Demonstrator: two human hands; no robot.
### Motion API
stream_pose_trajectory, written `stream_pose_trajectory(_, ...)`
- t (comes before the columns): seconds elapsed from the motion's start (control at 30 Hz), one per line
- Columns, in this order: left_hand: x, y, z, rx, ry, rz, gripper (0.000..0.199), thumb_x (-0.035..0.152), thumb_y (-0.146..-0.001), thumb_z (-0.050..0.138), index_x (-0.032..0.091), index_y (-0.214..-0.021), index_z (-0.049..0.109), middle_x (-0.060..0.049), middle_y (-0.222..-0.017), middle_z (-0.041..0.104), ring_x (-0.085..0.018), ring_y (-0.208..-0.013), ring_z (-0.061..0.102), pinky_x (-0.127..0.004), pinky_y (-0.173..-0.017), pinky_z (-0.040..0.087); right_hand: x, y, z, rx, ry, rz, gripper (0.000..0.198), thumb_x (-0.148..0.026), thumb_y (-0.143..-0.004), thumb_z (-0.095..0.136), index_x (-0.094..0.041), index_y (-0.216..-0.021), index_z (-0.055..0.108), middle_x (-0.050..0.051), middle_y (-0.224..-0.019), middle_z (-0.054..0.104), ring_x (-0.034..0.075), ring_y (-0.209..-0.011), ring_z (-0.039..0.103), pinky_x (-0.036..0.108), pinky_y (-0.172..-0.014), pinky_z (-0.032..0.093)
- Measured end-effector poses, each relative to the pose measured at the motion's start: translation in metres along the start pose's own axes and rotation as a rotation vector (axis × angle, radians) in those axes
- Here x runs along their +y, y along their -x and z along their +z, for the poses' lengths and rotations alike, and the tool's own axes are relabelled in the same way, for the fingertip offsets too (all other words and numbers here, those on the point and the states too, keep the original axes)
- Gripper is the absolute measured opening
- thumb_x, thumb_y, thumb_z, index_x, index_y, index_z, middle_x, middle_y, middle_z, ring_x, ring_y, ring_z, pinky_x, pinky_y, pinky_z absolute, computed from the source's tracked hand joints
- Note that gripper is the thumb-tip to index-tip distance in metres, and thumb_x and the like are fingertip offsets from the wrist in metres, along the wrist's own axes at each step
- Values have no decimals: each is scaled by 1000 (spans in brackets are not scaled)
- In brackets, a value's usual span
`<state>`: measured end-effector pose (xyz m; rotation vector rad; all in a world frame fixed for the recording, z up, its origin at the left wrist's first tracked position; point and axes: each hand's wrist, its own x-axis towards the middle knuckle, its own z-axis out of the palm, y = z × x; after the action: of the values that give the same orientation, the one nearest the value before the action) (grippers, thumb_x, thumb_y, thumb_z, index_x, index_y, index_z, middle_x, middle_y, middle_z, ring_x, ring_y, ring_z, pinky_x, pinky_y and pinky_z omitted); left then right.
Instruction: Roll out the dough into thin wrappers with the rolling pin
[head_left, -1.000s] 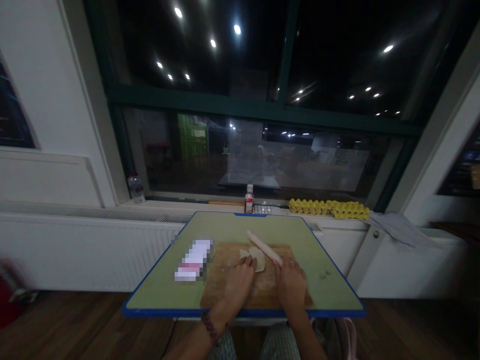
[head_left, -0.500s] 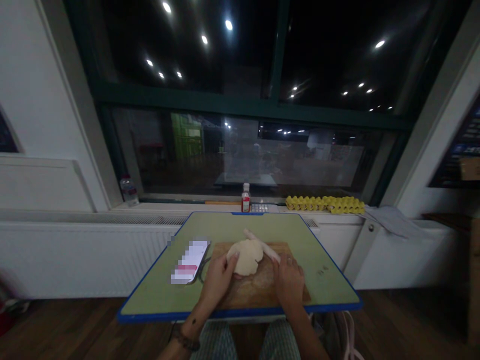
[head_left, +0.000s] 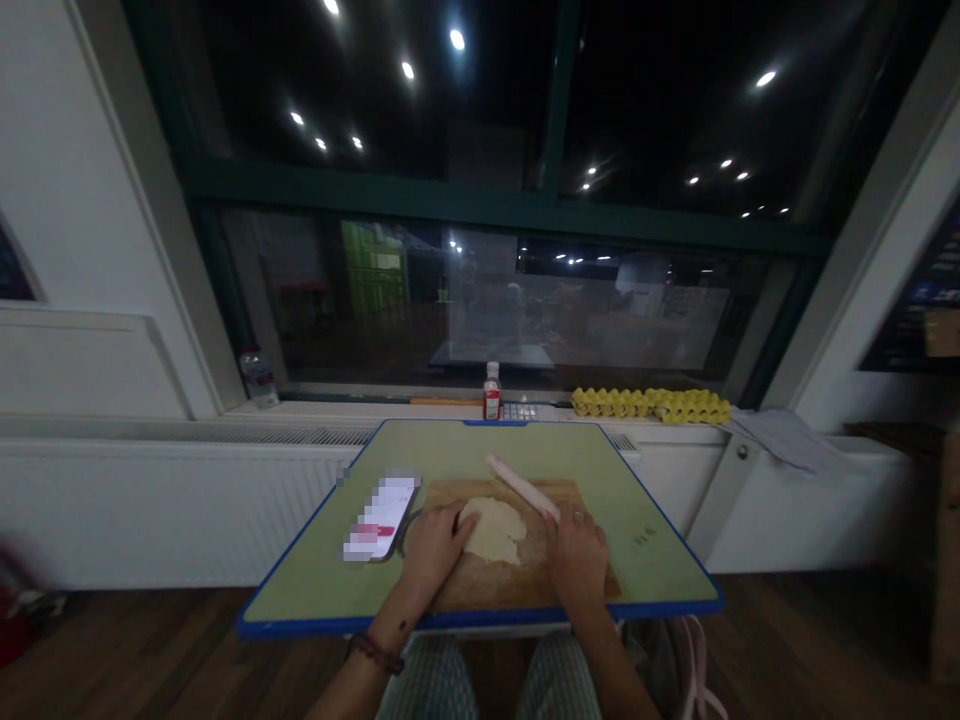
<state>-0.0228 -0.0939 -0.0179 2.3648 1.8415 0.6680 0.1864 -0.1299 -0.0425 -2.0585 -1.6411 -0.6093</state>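
A thin sheet of pale dough (head_left: 493,532) with a ragged right edge lies flat on the wooden board (head_left: 517,590). At its left edge is my left hand (head_left: 436,543), thumb on the dough and fingers curled beside it, so it seems to grip that edge. My right hand (head_left: 577,550) is closed round the near end of a rolling pin (head_left: 521,484), which slants away to the far left past the board's back edge. The pin lies beside the dough, and my palm hides its near end.
The board lies on a small green table (head_left: 645,560) with a blue rim. Left of it is a phone (head_left: 384,518). On the windowsill stand a red-labelled bottle (head_left: 491,395), a yellow egg tray (head_left: 649,405) and a water bottle (head_left: 258,378). A grey cloth (head_left: 784,438) lies at the right.
The dough, lifted at its left side by my left hand before, now lies lower and flat on the board. My right hand and the rolling pin have hardly moved.
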Motion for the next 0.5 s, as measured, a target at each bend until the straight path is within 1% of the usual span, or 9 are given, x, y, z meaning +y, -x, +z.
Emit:
stream_pose_trajectory(0.1,1,0,-6,65,-84,57,31,34,-97,41,19,-108,67,-9,-112,70,-26,-107,62,-38,-93,43,0,0,0,4,-6,-2,33,-32,-101,35,-15,-101,63,11,-88,66,23,-84,62,34,-73,40)
stream_pose_trajectory(0.23,-1,4,-6,178,-131,75,31,24,-95,40,20,-117,62,-8,-126,63,-27,-116,55,-42,-97,41,1,1,-1,8,-24,-7,32,-33,-102,35,-15,-102,62,11,-87,66,23,-84,62,34,-74,40)
stream_pose_trajectory(0.33,-6,7,3,169,-107,76,34,25,-95,40,22,-124,58,-8,-132,59,-26,-120,52,-43,-100,40,3,1,-1,10,-45,-31,29,-33,-101,37,-16,-101,61,10,-88,66,22,-86,61,33,-76,40)
stream_pose_trajectory(0.4,-9,8,12,183,-84,36,40,30,-95,43,19,-132,52,-11,-137,55,-28,-124,50,-45,-102,40,4,2,-1,12,-63,-57,28,-33,-101,39,-17,-100,61,10,-90,67,23,-89,61,33,-77,40)
stream_pose_trajectory(0.5,-12,7,23,293,-62,-24,53,33,-92,45,11,-141,40,-19,-146,44,-32,-133,41,-49,-104,38,4,2,-1,1,-107,-104,28,-33,-100,39,-17,-102,62,10,-93,67,23,-91,61,33,-80,41)
